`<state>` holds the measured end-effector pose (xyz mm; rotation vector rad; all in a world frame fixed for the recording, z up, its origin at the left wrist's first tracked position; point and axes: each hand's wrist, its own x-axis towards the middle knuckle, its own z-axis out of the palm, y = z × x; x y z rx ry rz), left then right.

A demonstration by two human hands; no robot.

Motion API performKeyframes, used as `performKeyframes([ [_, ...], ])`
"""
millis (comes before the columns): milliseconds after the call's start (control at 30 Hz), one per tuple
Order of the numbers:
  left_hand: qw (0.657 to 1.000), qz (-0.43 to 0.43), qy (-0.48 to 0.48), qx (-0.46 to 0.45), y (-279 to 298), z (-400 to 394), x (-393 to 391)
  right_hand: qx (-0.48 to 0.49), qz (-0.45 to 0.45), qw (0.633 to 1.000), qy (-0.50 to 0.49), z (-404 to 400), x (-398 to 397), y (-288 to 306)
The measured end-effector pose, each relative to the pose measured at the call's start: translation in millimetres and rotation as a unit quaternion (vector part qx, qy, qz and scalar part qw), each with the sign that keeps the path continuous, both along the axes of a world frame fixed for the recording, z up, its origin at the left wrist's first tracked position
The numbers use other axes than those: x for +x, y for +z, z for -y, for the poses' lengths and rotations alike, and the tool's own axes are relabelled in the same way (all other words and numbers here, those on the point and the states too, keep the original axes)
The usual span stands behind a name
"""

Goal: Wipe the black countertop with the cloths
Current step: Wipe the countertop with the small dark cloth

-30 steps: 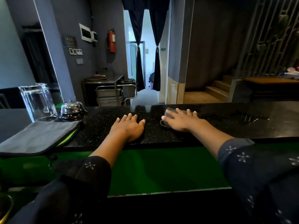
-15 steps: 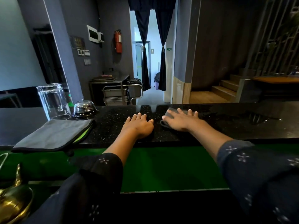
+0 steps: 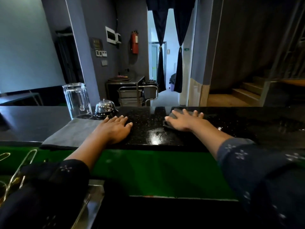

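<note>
Both arms reach forward over the near edge of the black countertop (image 3: pixel 148 129), forearms bare, dark patterned sleeves pushed back toward the elbows. The left hand (image 3: pixel 115 128) lies palm down on the countertop, fingers straight and close together. The right hand (image 3: pixel 183 120), farther in from that edge, presses flat with fingers spread, palm down.

I see a dim room lit mainly from the bright doorway (image 3: pixel 166 52); its glare gleams on the wet black tabletop (image 3: pixel 155 138). Edges bow, corners blur softly.
</note>
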<state>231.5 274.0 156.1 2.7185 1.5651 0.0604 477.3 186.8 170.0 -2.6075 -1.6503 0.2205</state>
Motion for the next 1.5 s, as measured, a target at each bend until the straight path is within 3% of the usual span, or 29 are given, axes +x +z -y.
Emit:
performKeyframes([
  [167,1.000,-0.005,0.002,-0.008,-2.9,-3.6,2.5,0.003,-0.006,0.990,0.141,-5.9,-87.3,-9.9],
  [300,1.000,0.003,-0.003,-0.009,-1.2,-3.0,2.4,0.022,0.010,0.973,0.228,42.3,-70.5,-11.8],
  [433,1.000,0.006,-0.004,-0.018,-5.4,-3.9,-0.1,-0.008,-0.001,0.995,0.101,43.5,-6.6,-4.9],
  [533,1.000,0.014,-0.002,-0.019,-4.1,-3.3,1.1,-0.006,-0.006,1.000,0.009,3.4,-9.8,-1.7],
  [733,1.000,0.009,-0.007,-0.016,-5.7,-3.8,-0.2,0.006,0.002,0.989,0.146,-22.8,-85.4,-11.8],
  [933,1.000,0.002,-0.006,-0.024,-4.9,-3.6,1.5,0.010,-0.017,0.998,0.052,-88.5,-71.5,-3.5],
  [1067,1.000,0.006,-0.014,-0.017,-2.1,-3.0,-0.7,0.002,-0.026,0.996,0.088,-125.2,-84.9,0.7],
  [1167,1.000,0.012,-0.019,-0.015,-4.0,-5.7,-3.5,0.005,-0.020,0.993,0.112,-110.5,-43.2,1.8],
  [1333,1.000,0.017,-0.011,-0.014,-6.7,-7.7,1.2,-0.001,-0.005,0.998,-0.059,-60.8,83.4,-5.1],
  [1400,1.000,0.022,-0.004,-0.018,-5.8,-9.7,3.5,-0.004,-0.013,0.997,-0.081,-46.6,78.6,-3.3],
  [1500,1.000,0.017,0.009,-0.020,-3.9,-11.4,3.6,-0.008,-0.009,1.000,0.013,-25.5,31.4,-0.4],
])
